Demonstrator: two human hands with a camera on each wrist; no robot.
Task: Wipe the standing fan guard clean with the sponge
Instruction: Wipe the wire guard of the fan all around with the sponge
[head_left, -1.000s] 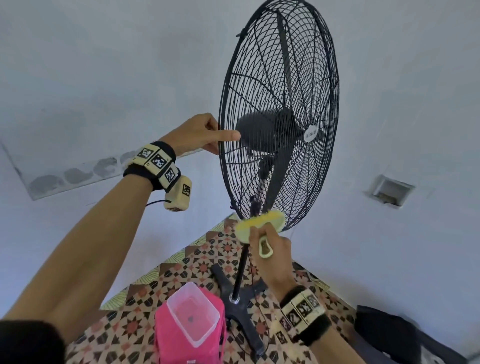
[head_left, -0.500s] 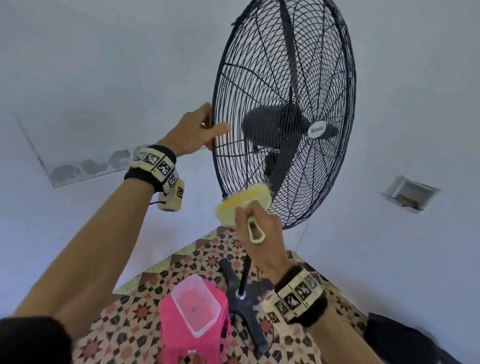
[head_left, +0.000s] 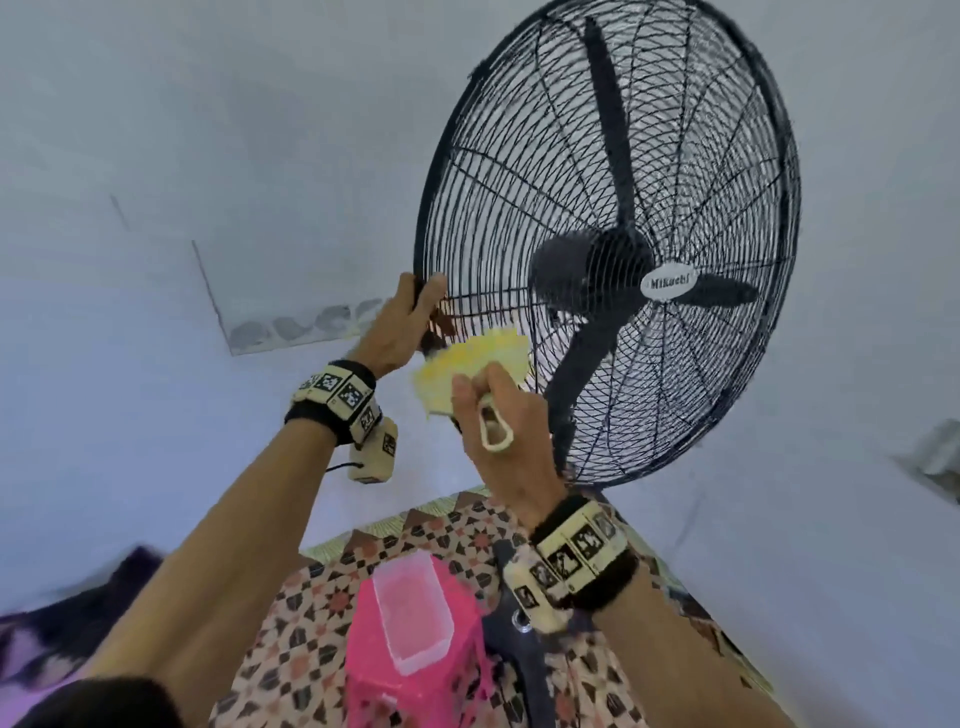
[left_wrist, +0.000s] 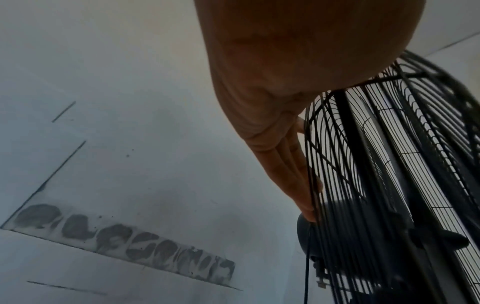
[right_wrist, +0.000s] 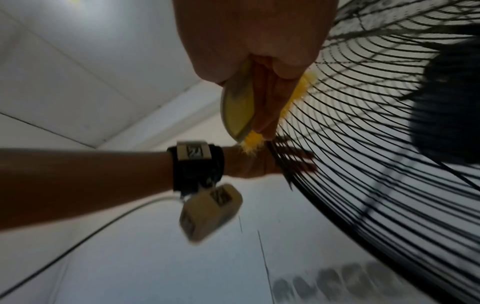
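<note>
At the left edge of the round black wire fan guard (head_left: 608, 244): left hand (head_left: 402, 332) clamped on the rim, thumb in front, fingers (left_wrist: 293, 164) laid along the back wires. Just below and beside it: right hand (head_left: 498, 415) clenched around the cream handle of the yellow bristly sponge (head_left: 472, 364), pressed against the lower-left wires. Underneath, on the patterned floor (head_left: 322, 623): a pink stool (head_left: 363, 675) carrying a clear plastic tub (head_left: 413, 613).

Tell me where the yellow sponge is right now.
In the head view the yellow sponge is held in the right hand against the lower left of the fan guard, just right of the left hand that grips the guard's rim.
</note>
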